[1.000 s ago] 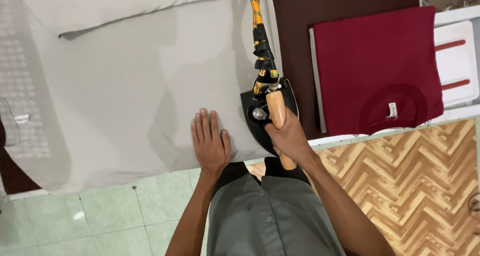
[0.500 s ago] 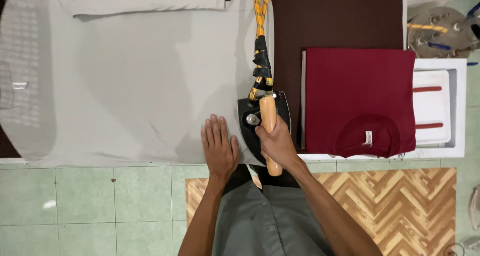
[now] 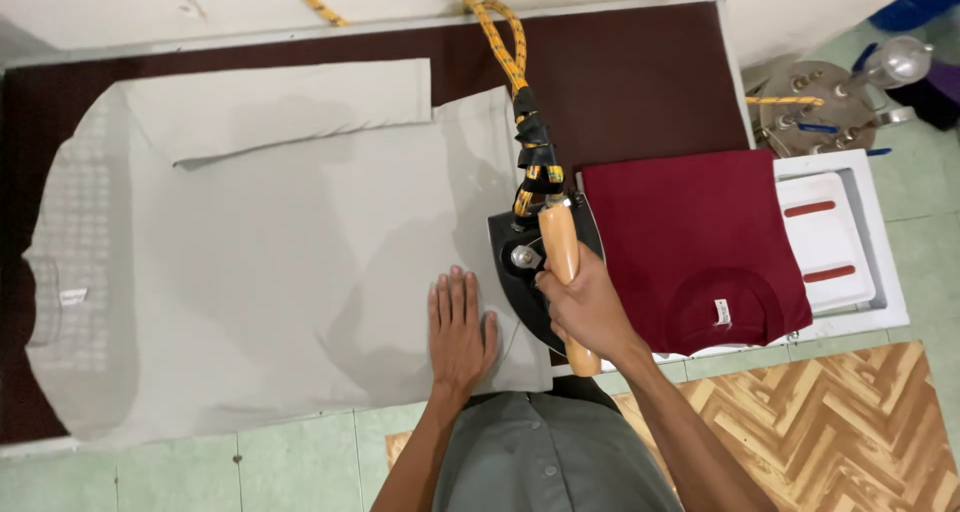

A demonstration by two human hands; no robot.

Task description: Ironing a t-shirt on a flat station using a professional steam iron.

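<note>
The black iron's wooden handle [image 3: 565,272] is gripped by the right hand [image 3: 590,307], fingers wrapped shut, at the edge of the pale grey shirt [image 3: 280,272], which is pressed on the counter [image 3: 640,82] by the left hand [image 3: 460,327], fingers flat together.

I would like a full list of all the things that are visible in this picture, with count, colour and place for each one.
grey shirt: one, light grey, spread flat on the ironing table
ironing table: one, dark brown cover, fills the upper picture
iron: one, black with wooden handle, at the shirt's right edge
cord: one, yellow braided, from iron to the top edge
folded shirt: one, dark red, right of the iron
tray: one, white, far right
left hand: flat on the grey shirt
right hand: grips the iron handle
</note>
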